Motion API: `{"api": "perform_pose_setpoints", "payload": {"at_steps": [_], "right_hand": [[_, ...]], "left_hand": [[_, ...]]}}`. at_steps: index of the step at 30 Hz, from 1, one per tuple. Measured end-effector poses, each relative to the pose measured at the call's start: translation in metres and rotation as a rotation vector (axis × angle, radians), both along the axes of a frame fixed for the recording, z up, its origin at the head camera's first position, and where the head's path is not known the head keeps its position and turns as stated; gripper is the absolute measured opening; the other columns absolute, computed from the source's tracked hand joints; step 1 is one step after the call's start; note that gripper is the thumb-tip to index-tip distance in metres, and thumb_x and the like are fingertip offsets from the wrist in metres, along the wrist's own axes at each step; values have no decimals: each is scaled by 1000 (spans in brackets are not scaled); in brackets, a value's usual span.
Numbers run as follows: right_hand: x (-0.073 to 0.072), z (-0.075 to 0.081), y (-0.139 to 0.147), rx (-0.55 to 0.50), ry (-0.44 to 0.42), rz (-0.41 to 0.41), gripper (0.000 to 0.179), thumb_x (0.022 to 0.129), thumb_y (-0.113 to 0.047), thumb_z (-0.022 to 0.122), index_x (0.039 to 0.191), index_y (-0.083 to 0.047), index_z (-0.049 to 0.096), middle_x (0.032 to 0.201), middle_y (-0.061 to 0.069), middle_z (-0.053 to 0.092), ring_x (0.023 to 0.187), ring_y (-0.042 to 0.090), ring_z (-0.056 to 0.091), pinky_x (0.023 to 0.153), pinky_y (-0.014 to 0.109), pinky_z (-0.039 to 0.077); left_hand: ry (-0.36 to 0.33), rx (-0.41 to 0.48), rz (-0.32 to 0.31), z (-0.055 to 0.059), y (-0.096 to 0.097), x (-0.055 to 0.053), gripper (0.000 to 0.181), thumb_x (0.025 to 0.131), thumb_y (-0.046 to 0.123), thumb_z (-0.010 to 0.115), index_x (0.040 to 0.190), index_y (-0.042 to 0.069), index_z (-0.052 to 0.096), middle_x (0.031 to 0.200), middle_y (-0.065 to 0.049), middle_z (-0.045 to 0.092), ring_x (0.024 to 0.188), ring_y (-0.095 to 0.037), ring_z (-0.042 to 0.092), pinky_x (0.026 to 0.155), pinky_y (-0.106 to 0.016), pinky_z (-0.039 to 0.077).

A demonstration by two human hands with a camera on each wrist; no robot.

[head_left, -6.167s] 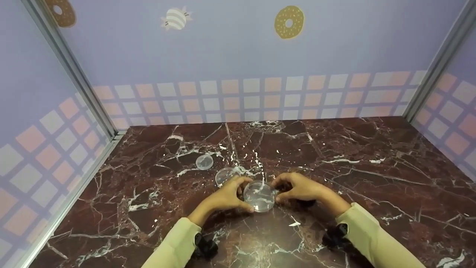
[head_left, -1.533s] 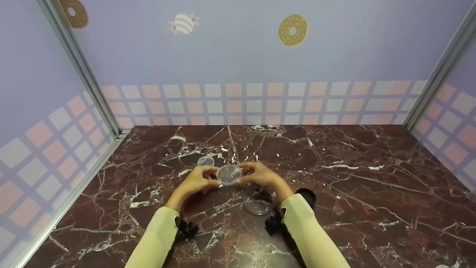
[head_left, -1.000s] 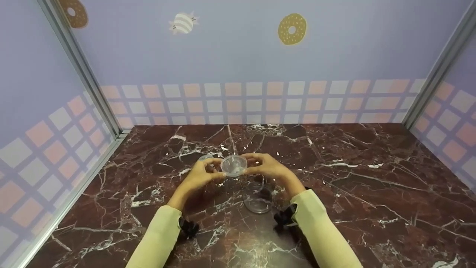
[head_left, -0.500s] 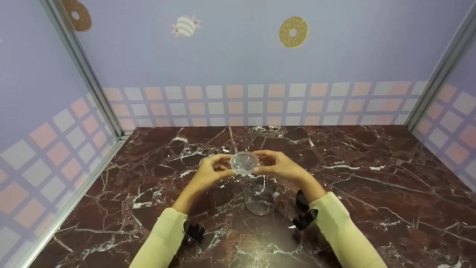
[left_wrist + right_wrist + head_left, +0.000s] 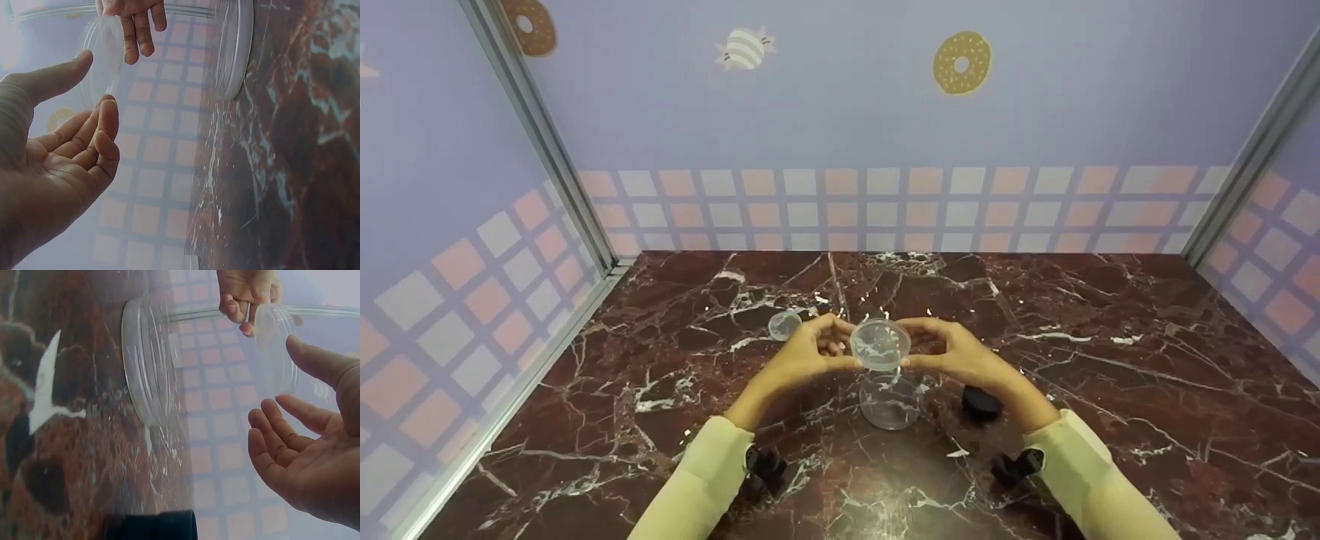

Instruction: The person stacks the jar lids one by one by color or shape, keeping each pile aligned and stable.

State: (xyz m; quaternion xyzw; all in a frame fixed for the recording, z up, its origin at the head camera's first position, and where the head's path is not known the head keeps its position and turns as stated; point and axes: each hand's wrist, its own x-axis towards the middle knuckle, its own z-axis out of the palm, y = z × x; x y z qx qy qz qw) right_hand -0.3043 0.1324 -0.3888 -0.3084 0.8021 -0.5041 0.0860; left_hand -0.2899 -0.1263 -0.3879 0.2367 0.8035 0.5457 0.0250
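Both hands hold a clear, shallow round dish like a petri dish (image 5: 880, 345) level above the table, one hand on each side. My left hand (image 5: 808, 352) pinches its left rim between thumb and fingertips. On the opposite rim, my right hand (image 5: 958, 354) has the same pinch; its other fingers curve loosely in the right wrist view. Beneath and slightly nearer, a larger clear round dish (image 5: 890, 409) lies flat on the table. A visible gap separates the two dishes in the right wrist view, where the held dish (image 5: 273, 354) stands apart from the larger one (image 5: 146, 363).
A smaller clear round dish (image 5: 784, 325) lies behind my left hand. A black round object (image 5: 982, 403) sits by my right forearm. The dark red marbled table (image 5: 1110, 390) ends at a patterned back wall (image 5: 840, 112), with side panels left and right.
Earlier both hands were at the larger dish on the table. Since then they have lifted the middle-sized dish from the left and carried it right, over the larger one.
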Motion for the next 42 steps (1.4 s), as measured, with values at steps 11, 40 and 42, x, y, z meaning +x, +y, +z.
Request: {"api": "perform_pose_setpoints", "payload": {"at_steps": [11, 40, 42], "right_hand": [[-2, -3, 10, 42, -73, 82, 60, 84, -16, 75, 135, 4, 50, 130, 31, 56, 119, 48, 55, 96, 39, 53], [-4, -24, 8, 387, 83, 78, 56, 75, -22, 81, 123, 0, 62, 127, 19, 63, 119, 40, 56, 104, 56, 43], [-4, -23, 9, 395, 80, 78, 55, 76, -21, 80, 124, -1, 61, 127, 19, 63, 119, 40, 56, 104, 56, 43]], "left_hand": [[-39, -67, -52, -3, 4, 5, 45, 75, 5, 79, 111, -8, 54, 104, -25, 62, 74, -8, 56, 69, -18, 50], [-125, -191, -88, -43, 14, -1, 43, 69, 3, 83, 99, -5, 53, 91, -10, 57, 65, -7, 48, 58, -15, 42], [-124, -195, -85, -44, 15, -1, 43, 69, 3, 83, 99, -5, 53, 90, -8, 57, 64, -7, 47, 57, -15, 41]]}}
